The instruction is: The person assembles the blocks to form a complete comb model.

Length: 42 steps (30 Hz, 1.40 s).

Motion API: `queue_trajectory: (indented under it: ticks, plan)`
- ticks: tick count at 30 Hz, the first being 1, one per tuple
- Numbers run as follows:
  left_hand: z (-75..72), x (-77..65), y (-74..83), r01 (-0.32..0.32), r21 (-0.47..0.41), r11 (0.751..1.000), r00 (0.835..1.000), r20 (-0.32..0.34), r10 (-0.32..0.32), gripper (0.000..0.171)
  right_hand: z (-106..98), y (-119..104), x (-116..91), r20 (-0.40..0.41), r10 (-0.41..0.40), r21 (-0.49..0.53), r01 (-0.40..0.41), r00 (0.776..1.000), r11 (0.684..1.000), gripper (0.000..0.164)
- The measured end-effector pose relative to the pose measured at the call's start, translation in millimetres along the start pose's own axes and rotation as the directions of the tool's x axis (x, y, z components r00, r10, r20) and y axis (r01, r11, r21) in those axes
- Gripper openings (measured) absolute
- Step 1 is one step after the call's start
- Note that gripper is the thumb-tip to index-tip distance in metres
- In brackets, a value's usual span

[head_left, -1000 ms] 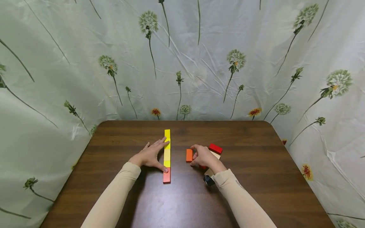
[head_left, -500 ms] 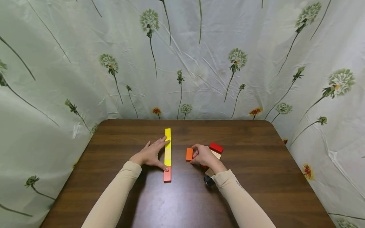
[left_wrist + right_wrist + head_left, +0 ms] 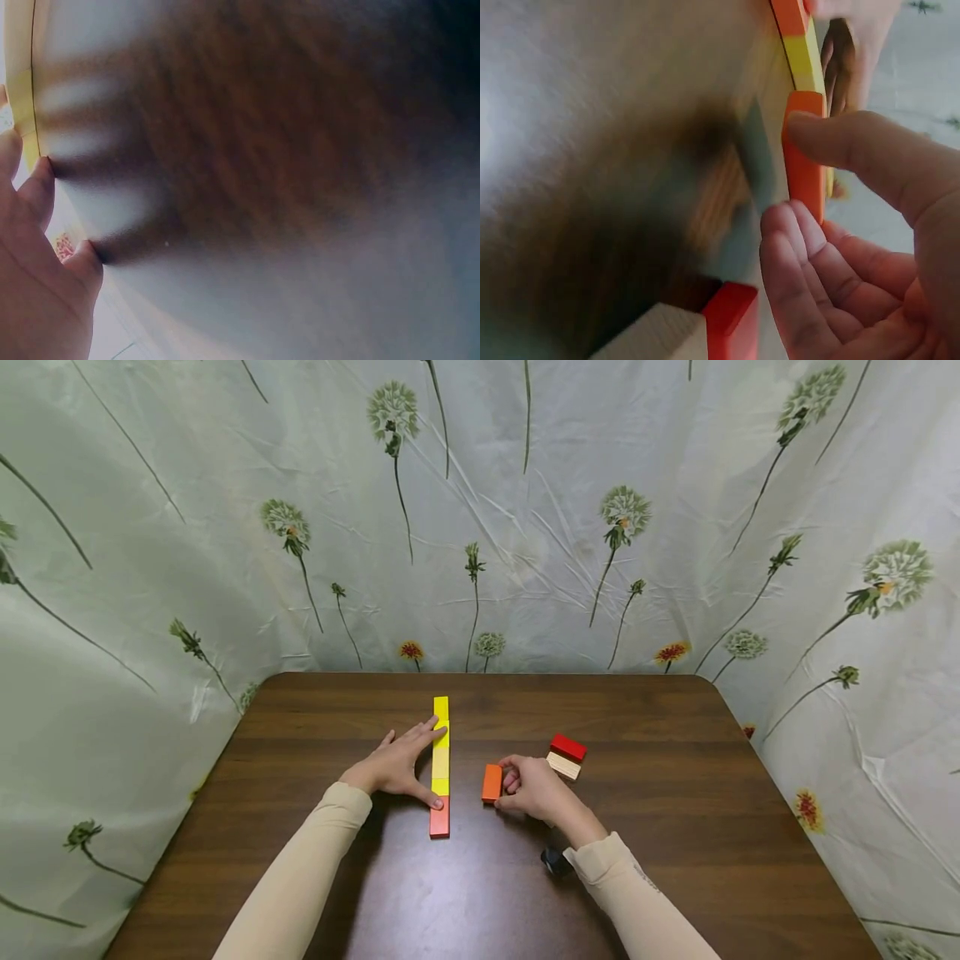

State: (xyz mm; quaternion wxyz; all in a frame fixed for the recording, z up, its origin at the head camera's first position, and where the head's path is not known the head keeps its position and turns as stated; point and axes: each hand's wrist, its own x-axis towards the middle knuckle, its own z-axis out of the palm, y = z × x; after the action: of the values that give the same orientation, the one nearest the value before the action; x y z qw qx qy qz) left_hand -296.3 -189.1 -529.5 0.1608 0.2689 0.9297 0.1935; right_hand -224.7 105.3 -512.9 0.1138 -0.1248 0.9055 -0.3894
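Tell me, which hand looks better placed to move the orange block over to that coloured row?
Probably the right hand: its thumb and fingers already have a grip on the orange block, to the right of the row. The left hand is spread along that row, away from the block.

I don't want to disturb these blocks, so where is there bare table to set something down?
The table is bare right of the red block and right sleeve, left of the left hand, and nearer the camera between both sleeves. It's crowded mid-table, where the left hand spans the block row and the right hand pinches the orange block.
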Motion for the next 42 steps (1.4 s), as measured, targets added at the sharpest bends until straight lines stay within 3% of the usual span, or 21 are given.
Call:
queue_trajectory:
  ticks: [9,21,28,34,42]
  plan:
    - [0.9,0.8,-0.4,0.018,0.016,1.000,1.000,-0.002,-0.018,0.133,16,-17,-29,0.047,-0.080,-0.021,0.081,0.996,0.996,0.056]
    - [0.6,-2.5,0.2,0.022,0.008,1.000,1.000,0.002,-0.022,0.132,46,-22,-66,0.059,-0.152,0.013,0.152,0.987,0.988,0.056]
    - [-0.2,1.0,0.0,0.013,0.009,1.000,1.000,0.001,-0.013,0.132,63,-23,-70,0.075,-0.171,0.001,0.171,0.982,0.985,0.054]
    - [-3.5,3.2,1.4,0.020,0.009,1.000,1.000,0.001,-0.020,0.133,69,-28,-69,0.051,-0.228,-0.075,0.232,0.972,0.970,0.053]
    - [-0.6,0.9,-0.9,0.013,0.002,1.000,1.000,0.003,-0.013,0.132,79,-34,-69,0.053,-0.246,-0.155,0.251,0.968,0.955,0.054]
